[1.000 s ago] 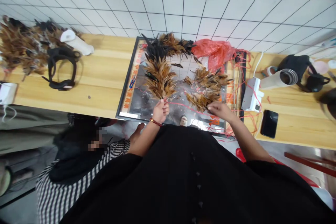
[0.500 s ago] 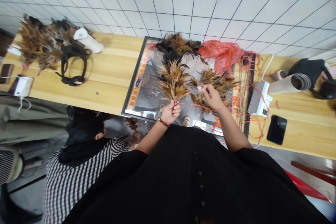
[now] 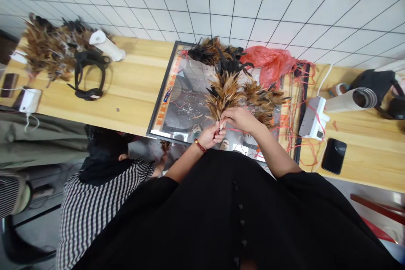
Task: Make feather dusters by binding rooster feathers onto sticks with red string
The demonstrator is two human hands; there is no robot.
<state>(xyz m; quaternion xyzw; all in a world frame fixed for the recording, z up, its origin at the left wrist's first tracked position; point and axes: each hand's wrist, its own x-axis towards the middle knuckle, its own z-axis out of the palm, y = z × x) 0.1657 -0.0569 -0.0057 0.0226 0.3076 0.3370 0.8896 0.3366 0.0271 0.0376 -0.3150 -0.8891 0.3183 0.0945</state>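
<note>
My left hand (image 3: pixel 212 136) is closed around the bound lower end of a feather duster (image 3: pixel 224 93), whose brown and black feathers point away from me. My right hand (image 3: pixel 238 119) meets it there, fingers pinched at the base of the plumage on feathers whose pale quill ends show between the hands; how many is hidden. Red string (image 3: pixel 234 129) runs rightward from the hands. Beside my right hand lies a pile of loose brown feathers (image 3: pixel 264 97). Beneath everything is a glass-topped, black-framed panel (image 3: pixel 186 114) with feather scraps on it.
Another feather duster (image 3: pixel 210 50) and a red plastic bag (image 3: pixel 268 61) lie at the back. To the right are a power strip (image 3: pixel 313 118), tangled string and a phone (image 3: pixel 335 156). More feathers (image 3: pixel 52 50) and a black headset (image 3: pixel 90 76) sit left. A person in stripes (image 3: pixel 107 202) works below left.
My right hand has moved left from the feather pile to the duster's base, carrying feathers. My left hand and the duster have shifted slightly right.
</note>
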